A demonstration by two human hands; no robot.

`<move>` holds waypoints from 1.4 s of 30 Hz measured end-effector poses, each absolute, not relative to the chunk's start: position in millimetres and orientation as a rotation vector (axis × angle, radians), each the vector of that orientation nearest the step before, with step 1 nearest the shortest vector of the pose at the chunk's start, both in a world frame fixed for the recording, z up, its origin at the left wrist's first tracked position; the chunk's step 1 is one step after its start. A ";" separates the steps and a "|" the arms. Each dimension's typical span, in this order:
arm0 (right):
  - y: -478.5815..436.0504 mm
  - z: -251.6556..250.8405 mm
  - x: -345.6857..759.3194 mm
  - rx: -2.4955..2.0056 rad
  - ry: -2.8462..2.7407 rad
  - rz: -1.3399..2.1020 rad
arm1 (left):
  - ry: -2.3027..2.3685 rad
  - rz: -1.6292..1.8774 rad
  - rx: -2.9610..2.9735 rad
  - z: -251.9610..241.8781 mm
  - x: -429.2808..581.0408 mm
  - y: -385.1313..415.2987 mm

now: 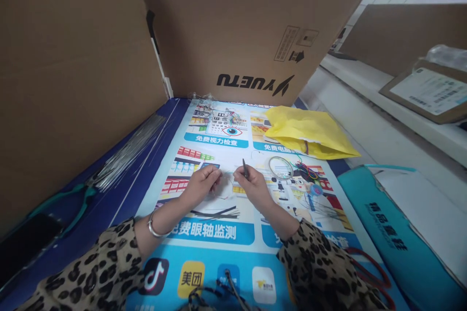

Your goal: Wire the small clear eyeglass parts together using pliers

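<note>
Left of a hoop (280, 178), the right hand (254, 185) grips a dark tool (245, 169), left hand (205, 181) curled closed, contents unclear — a low sweep could scatter black strips (219, 213).

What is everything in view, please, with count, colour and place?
Cardboard panels: several, brown, left and back.
Sheet: one, multicoloured, centre.
Bag: one, yellow, back right.
Box: one, teal-and-white, right.
Parcel: one, brown, right ledge.
Straight wires: many, silvery, left.
Tangled wires: many, mixed, back.
Pliers: one, teal-handled, left.
Slab: one, black, lower left.
Ring: one, pale, right of centre.
Cords: several, multicoloured, beside ring.
Strips: several, black, below centre.
Loops: uncounted, red, lower right.
Slim tool: one, dark, right hand.
Hands: two, bare, centre.
Sleeves: two, leopard-print, lower corners.
</note>
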State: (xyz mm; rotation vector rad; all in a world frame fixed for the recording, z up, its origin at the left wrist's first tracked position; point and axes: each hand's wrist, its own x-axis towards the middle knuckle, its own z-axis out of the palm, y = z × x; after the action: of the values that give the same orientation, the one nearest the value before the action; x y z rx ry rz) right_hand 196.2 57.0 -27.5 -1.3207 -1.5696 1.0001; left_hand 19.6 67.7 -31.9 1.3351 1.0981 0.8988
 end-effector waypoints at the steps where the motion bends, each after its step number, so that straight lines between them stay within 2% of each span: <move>1: 56.8 -27.2 196.2 -1.319 -1.569 1.001 | 1.101 0.901 1.334 -31.7 19.7 67.3; 15: 57.1 -28.9 196.8 -1.281 -1.561 1.015 | 1.103 0.941 1.384 -25.7 17.5 62.9; 29: 55.7 -33.9 195.4 -1.253 -1.533 0.999 | 0.964 0.834 1.269 -26.0 18.2 67.6; 42: 58.6 -27.9 197.5 -1.258 -1.583 1.069 | 1.005 0.811 1.544 -27.5 16.9 69.0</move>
State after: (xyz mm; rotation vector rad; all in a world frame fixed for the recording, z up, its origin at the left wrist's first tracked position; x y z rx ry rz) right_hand 197.5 58.6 -27.9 -1.2584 -1.5831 1.0691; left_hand 16.9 69.0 -27.5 1.5445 1.0048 0.8107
